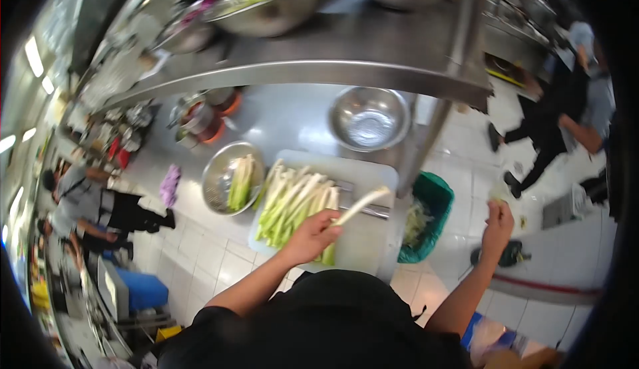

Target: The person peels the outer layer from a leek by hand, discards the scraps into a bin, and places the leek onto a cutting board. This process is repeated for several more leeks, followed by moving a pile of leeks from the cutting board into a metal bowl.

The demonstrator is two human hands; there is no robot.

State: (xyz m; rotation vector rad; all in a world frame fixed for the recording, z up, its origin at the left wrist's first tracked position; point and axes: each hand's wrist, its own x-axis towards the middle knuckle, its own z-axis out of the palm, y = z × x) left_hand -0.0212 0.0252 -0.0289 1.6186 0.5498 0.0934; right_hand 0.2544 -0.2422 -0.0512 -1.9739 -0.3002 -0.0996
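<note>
A steel overhead shelf (333, 63) loaded with bowls overhangs the far bench (293, 116), and its post (432, 123) stands between the white cutting board (366, 242) and the green bin (432, 202) on the floor. On the bench sit an empty bowl (369, 117) and a bowl of trimmed stalks (229, 176), just beside the board's leek pile (293, 202). The left hand (313, 236) grips one white stalk (363, 204) over the board; the right hand (499, 219) hangs curled shut above the floor, contents indiscernible.

Holding 2 bare arms out, with the left hand (311, 236) in front, elbow bent and fingers curled shut, and the right hand (499, 219) far out to the side, arm nearly straight, fingers bunched together.
</note>
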